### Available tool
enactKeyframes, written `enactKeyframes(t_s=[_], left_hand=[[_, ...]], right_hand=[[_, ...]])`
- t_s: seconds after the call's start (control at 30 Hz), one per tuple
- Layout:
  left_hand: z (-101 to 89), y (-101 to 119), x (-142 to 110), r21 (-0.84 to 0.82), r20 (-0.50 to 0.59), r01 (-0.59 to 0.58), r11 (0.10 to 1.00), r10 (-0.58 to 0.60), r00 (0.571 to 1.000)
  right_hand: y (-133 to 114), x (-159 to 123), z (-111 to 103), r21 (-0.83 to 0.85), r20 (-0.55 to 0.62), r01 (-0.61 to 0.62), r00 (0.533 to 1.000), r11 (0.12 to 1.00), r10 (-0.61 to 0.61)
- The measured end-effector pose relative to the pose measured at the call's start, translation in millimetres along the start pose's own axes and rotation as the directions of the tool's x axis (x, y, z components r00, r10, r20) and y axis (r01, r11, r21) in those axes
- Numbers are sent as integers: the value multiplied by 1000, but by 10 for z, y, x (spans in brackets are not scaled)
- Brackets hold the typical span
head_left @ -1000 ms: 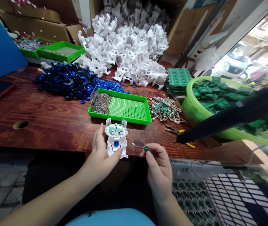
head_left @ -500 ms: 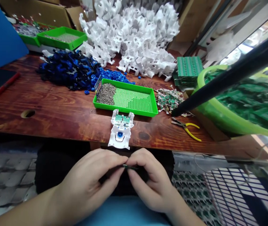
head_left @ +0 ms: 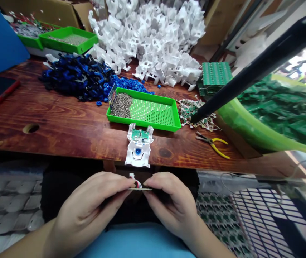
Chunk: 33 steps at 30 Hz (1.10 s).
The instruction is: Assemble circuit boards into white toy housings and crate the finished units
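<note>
My left hand (head_left: 99, 202) and my right hand (head_left: 173, 202) pinch a small circuit board (head_left: 140, 189) between them, one at each end, over my lap. The board is seen nearly edge-on. Red and white wires rise from it to a white connector plug (head_left: 131, 176). Just beyond my fingers, at the table's front edge, lies a white plastic housing (head_left: 138, 157) in two parts. Its nearer part carries a blue round piece (head_left: 138, 151), and a green circuit board (head_left: 140, 135) sits in the farther part.
A green tray (head_left: 160, 111) with small screws stands behind the housing. Yellow-handled pliers (head_left: 217, 146) lie to the right. Piles of blue parts (head_left: 80, 77) and white housings (head_left: 153, 39) cover the back. A black bar (head_left: 249, 71) slants across the right, before a green tub (head_left: 265, 132).
The board in my fingers has turned, so its wires and white plug now show above it. My hands are slightly farther apart, and the view has shifted a little.
</note>
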<state>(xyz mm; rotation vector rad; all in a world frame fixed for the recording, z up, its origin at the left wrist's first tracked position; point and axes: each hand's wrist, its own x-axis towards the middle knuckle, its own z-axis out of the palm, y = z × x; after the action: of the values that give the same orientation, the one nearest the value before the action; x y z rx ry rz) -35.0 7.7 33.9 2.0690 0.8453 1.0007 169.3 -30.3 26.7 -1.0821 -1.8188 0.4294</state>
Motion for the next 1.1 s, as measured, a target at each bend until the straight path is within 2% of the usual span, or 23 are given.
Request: enactKeyframes(t_s=[0.27,0.43,0.53,0.63,0.7,0.77,0.83,0.9,1.03,1.1], left_hand=[[-56,-2,-13,-22,34,-84,996,85,996],[-71,-17,-27,-105,36,-40,994,44,998],[-81,-28,-27,-150,30,-11,989,15,999],[-108,-35,-28,-199,67,-10,980,24,997],[-125,-37,-35,-234,93,-31,972,54,994],[-126,-40,-45,-253,98,-25,967,51,994],[-107,-42,-52,-267,78,28,963,-7,997],[-79,-40,-48,-298,51,135,945,-125,991],[-54,-15,-12,-400,81,369,839,-369,926],[-63,2,5,-441,119,419,793,-411,904]], right_hand=[[-32,0,39,47,23,12,1000,999,-13],[-31,3,30,80,53,22,998,997,-26],[-37,25,17,146,95,-70,994,987,56],[-44,47,28,300,201,-204,968,932,147],[-51,55,51,398,256,-245,955,884,149],[-59,55,80,451,262,-253,954,856,144],[-66,46,109,470,241,-246,960,847,145],[-70,33,131,470,205,-214,970,857,130],[-67,14,152,428,127,-127,989,895,80],[-65,9,170,465,155,-209,976,860,153]])
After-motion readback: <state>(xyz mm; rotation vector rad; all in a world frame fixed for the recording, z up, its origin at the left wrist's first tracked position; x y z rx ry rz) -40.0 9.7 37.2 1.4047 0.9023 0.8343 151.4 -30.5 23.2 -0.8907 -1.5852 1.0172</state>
